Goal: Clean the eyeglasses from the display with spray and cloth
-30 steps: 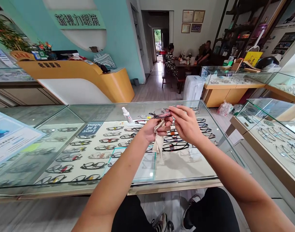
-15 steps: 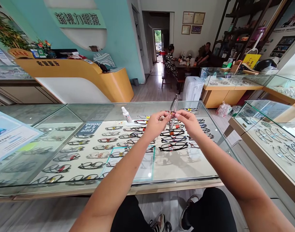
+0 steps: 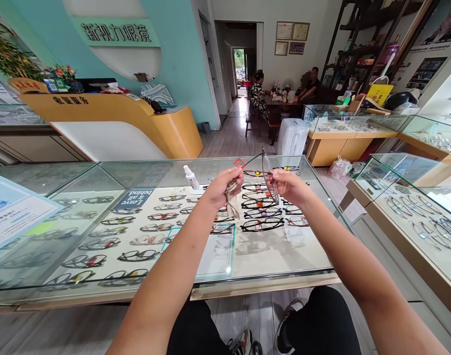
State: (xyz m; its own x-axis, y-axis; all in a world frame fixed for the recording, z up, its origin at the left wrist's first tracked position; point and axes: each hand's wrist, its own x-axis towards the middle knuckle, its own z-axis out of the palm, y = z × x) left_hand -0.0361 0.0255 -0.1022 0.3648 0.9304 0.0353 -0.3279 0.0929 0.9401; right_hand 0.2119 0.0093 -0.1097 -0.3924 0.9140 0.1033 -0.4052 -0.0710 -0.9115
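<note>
A pair of eyeglasses (image 3: 268,172) with a thin dark rim is held on edge above the glass counter. My right hand (image 3: 290,185) pinches its rim from the right side. One dark temple of the frame reaches left toward my left hand (image 3: 225,187), whose fingers are closed around a crumpled pale cloth (image 3: 232,209). A small red square tag (image 3: 239,162) shows just above those fingertips; whether they also touch the temple I cannot tell. Below both hands, rows of eyeglasses (image 3: 262,225) with coloured stickers lie in the display case.
A white spray bottle (image 3: 190,177) stands on the glass counter (image 3: 306,266), left of my hands. A printed sign (image 3: 14,212) leans in at the left. Another display case (image 3: 413,207) flanks me on the right. Two people sit at a table (image 3: 280,101) in the back.
My hands were close together on the eyeglasses; now my left hand has moved left and slightly down, away from the rim. The red tag and the pale cloth have come into view.
</note>
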